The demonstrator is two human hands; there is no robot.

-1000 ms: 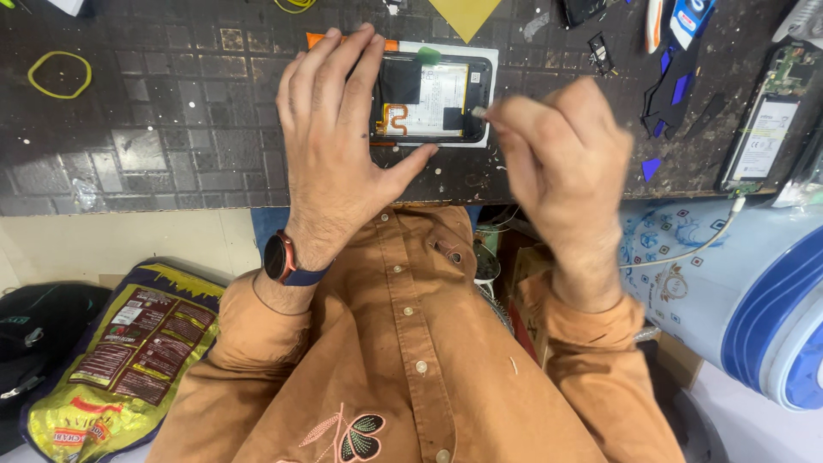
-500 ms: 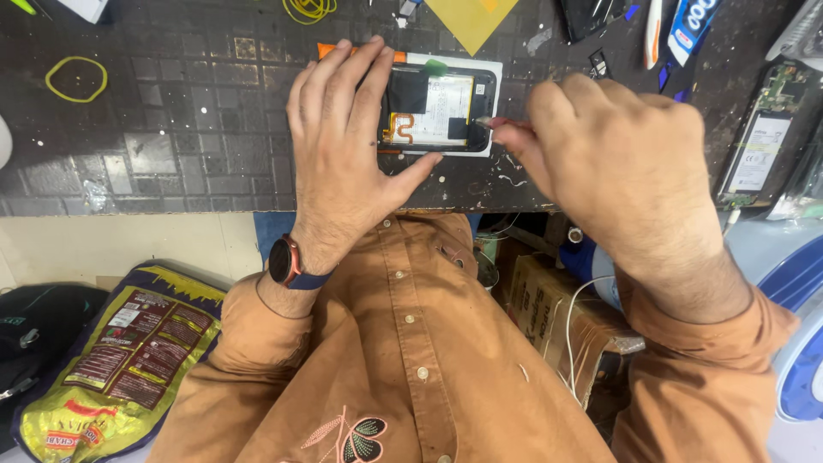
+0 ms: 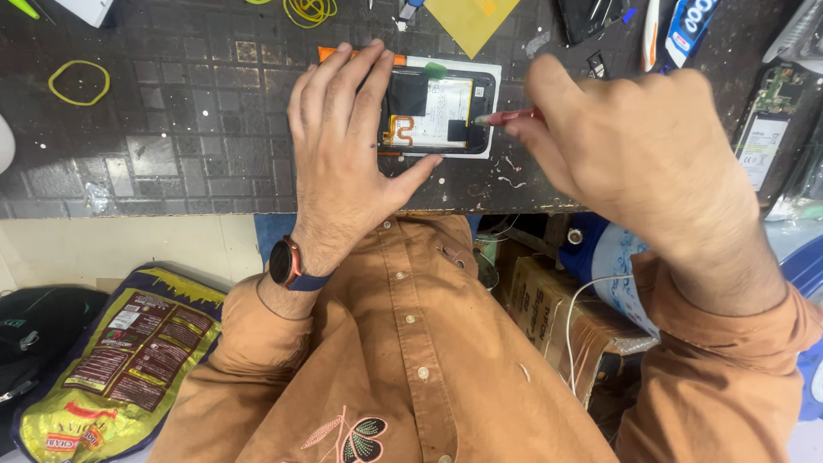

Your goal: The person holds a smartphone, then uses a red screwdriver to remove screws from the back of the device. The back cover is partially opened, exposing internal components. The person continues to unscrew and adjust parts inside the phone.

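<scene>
An opened phone [image 3: 441, 110] with its back off lies on the dark mat [image 3: 197, 137], its battery and copper flex showing. My left hand [image 3: 347, 150] presses flat on the phone's left end, thumb along its near edge. My right hand [image 3: 626, 146] grips a thin red-handled tool [image 3: 507, 117] whose tip touches the phone's right end. A watch sits on my left wrist.
A yellow rubber band [image 3: 79, 81] lies far left on the mat. A second opened phone [image 3: 767, 137] lies at the right edge. A yellow square sheet [image 3: 470, 19] and small tools sit at the back. Below the bench are a snack bag [image 3: 111, 360] and a cardboard box [image 3: 549, 300].
My right hand moved right and closer to the camera, and the red tool now shows at the phone's right end. The left hand stays pressed on the phone.
</scene>
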